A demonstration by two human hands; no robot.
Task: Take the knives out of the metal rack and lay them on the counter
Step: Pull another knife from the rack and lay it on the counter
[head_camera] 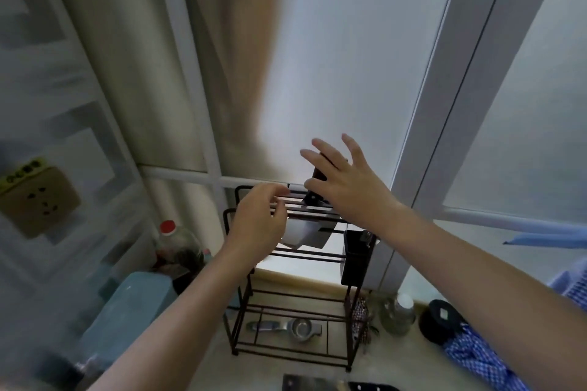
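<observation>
Fingers point(320, 152) of the right hand point(346, 181) are spread wide and loose around a dark knife handle point(317, 175), close to it but not closed on it; whether they touch it cannot be told. That handle sticks up from the top of the rack point(286, 263), and its blade point(305, 233) hangs down through the top bars, a broad pale rectangle like a cleaver. The left hand point(257, 219) sits at the left end of the rack's top, fingers curled loosely near the bars, gripping nothing that can be seen.

The rack is a dark wire frame with several tiers, standing on the bench point(397, 355) against a frosted window point(349, 57). A black cup point(355, 257) hangs on its right side. On the bottom tier lies a small metal strainer point(295, 327).

At the lower edge, on the bench in front of the rack, lies a second blade point(305, 383), cut off by the frame.

Left of the rack stand a red-capped bottle point(170, 238) and a pale blue container point(127, 311). To the right are a clear bottle point(400, 311), a black jar point(441, 320) and blue checked cloth point(476, 355). A wall socket point(39, 200) is far left.
</observation>
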